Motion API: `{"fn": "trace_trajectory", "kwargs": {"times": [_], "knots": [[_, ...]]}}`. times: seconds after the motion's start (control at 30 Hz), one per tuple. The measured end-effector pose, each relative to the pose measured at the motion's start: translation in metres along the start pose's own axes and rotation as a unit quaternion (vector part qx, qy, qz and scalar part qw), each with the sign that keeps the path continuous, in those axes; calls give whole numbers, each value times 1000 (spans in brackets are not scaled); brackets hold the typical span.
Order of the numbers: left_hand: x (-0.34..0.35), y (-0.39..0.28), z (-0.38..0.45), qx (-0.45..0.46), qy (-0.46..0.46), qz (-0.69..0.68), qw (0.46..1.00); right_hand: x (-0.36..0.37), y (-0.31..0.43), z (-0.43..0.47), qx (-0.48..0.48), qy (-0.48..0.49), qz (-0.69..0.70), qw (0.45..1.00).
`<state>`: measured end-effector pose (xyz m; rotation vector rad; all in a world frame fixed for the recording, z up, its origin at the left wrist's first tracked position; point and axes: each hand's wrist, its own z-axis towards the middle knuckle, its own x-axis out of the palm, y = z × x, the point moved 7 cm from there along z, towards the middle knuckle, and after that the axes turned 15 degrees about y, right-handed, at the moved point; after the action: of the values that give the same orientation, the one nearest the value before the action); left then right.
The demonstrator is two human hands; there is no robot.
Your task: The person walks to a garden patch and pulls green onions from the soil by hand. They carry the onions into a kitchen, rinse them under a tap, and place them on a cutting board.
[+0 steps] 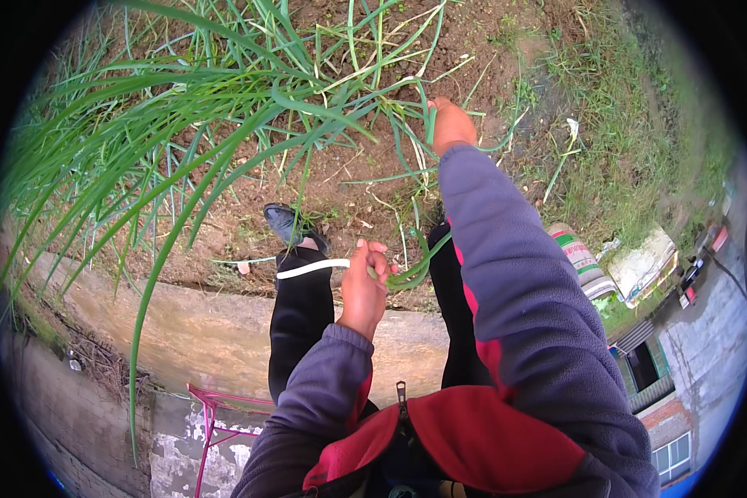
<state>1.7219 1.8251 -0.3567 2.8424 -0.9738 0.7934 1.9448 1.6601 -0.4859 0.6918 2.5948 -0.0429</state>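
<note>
My left hand [364,283] is shut on a pulled green onion; its white stalk [311,268] points left and its green leaves [414,274] curve off to the right. My right hand [452,124] reaches farther out at the upper right, its fingers around green onion leaves [431,124] at the side of a growing clump. Its fingertips are partly hidden. Long green onion leaves [162,118] fill the upper left, rooted in brown soil [361,162].
A concrete ledge [224,311] runs beneath my legs, with a black shoe [286,224] on the soil beyond. A loose onion stalk [560,168] lies at the right near grass. Farther right are a printed bucket [579,258] and a whitish sack [644,267]. A pink metal frame [208,423] stands lower left.
</note>
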Motion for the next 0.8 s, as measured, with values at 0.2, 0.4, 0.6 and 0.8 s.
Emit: {"fn": "trace_trajectory", "kwargs": {"times": [0.2,0.4,0.6,0.8], "knots": [[7,-2,-1,-9,13,-3,1000,20,-52,35,-114,-12,144,983],[4,-2,-1,-2,4,-10,1000,-14,-66,-20,-37,-7,-93,995],[6,0,-1,2,5,-8,1000,-22,-62,-46,-88,-42,-81,992],[11,2,0,14,23,-7,1000,-14,-41,-64,-156,-13,-3,988]]}}
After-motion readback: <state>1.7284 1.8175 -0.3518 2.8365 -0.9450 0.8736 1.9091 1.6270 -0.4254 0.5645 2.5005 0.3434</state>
